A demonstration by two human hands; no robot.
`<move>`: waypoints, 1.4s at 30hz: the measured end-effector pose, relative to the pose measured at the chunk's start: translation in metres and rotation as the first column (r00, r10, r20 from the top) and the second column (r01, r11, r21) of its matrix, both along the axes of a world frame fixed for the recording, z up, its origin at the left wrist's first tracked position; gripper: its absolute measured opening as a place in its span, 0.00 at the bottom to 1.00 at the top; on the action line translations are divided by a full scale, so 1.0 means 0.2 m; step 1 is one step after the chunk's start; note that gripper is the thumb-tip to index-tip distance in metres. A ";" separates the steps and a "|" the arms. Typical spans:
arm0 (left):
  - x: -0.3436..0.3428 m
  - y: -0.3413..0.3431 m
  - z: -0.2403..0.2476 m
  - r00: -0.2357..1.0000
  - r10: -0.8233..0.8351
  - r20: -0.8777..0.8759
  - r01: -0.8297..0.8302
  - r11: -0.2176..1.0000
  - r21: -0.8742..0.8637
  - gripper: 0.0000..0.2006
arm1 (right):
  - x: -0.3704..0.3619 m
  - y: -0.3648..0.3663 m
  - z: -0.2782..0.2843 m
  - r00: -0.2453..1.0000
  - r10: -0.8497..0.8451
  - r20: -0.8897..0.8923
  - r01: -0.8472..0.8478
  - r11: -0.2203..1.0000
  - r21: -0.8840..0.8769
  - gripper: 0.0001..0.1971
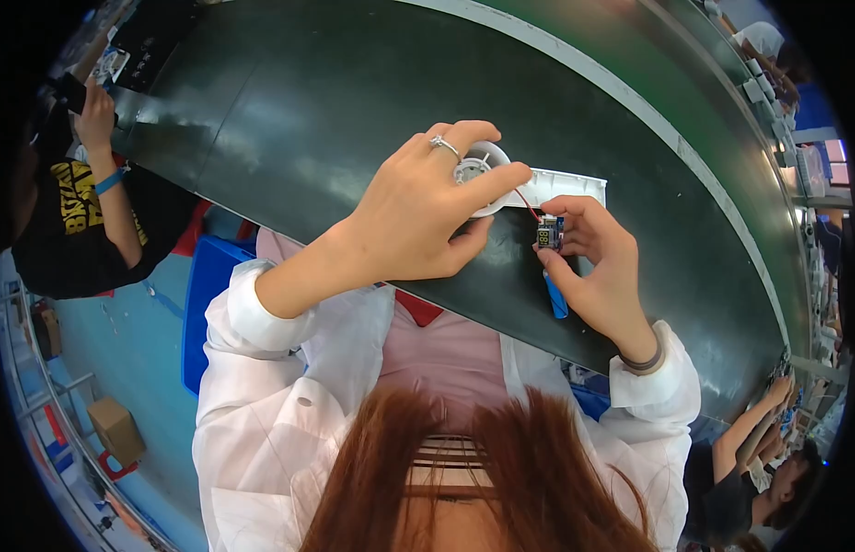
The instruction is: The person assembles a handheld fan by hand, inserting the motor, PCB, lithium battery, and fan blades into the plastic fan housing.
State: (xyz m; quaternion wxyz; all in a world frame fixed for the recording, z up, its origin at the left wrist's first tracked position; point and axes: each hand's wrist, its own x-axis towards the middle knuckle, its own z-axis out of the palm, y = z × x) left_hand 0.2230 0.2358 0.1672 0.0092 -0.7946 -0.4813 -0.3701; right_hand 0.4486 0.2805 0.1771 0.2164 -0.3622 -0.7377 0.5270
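Observation:
My left hand [427, 198] grips the round head of a white plastic housing [487, 158], thumb and fingers around its rim. The housing's long flat part [566, 188] reaches to the right across the dark green work surface. Between the thumb and fingers of my right hand [604, 262] is a small circuit board [550, 235] with a little digit display. A red wire [529, 204] runs from the board toward the round head. Just below the board, a blue cylindrical battery [555, 296] shows by my right thumb; whether it is joined to the board I cannot tell.
The dark green belt-like surface [289, 101] has a pale rail [667, 129] along its far side. A blue bin [207, 304] stands left of me. One person [96, 207] works at the left, others [754, 488] at the right. A cardboard box [115, 430] sits on the floor.

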 end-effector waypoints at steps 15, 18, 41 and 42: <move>-0.02 0.08 0.04 0.983 -0.122 -0.140 0.100 0.983 -0.157 0.21 | 0.05 0.05 0.03 0.971 0.040 0.236 -0.198 0.685 0.701 0.22; -0.02 0.09 0.03 0.985 -0.135 -0.108 0.116 0.979 -0.166 0.22 | 0.08 0.09 0.03 0.955 0.078 0.287 -0.278 0.577 0.768 0.22; -0.10 0.13 -0.01 0.980 -0.194 -0.044 0.187 0.973 -0.133 0.24 | -0.01 0.23 0.08 0.942 0.173 0.287 -0.334 0.445 0.831 0.24; -0.10 0.12 -0.01 0.978 -0.201 -0.050 0.193 0.972 -0.137 0.24 | -0.04 0.23 0.07 0.969 0.158 0.189 -0.242 0.468 0.850 0.23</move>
